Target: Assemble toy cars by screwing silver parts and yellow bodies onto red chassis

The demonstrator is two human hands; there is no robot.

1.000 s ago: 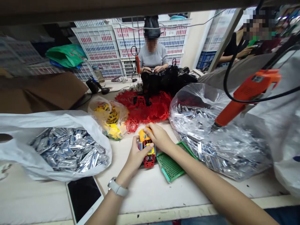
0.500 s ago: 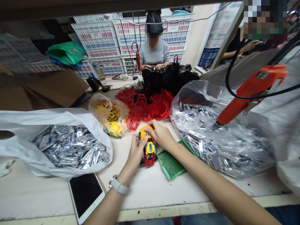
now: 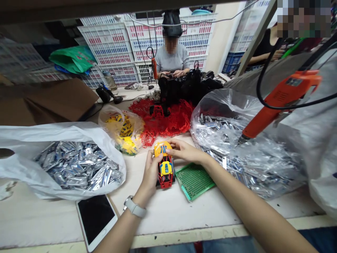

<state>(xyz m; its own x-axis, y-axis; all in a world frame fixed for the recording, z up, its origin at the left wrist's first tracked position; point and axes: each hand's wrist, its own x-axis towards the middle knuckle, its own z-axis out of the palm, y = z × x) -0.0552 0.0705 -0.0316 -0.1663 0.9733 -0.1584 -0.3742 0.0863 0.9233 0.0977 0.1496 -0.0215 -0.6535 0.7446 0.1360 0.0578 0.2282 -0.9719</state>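
Gripping the toy car (image 3: 165, 168) at the bench's near-middle, left hand (image 3: 150, 173) clasps its side. Right hand (image 3: 185, 151) pinches the yellow front; pressure there should stay even, in my judgement.

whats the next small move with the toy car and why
Probably press the yellow plastic shell down onto the red toy car frame: the right hand pinches the shell's far end, the left hand steadies the side, and the shell looks not fully seated.

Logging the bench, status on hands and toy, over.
Left hand grips toy car on table. Right hand pinches its yellow front. Green tray beside car, not blocking.
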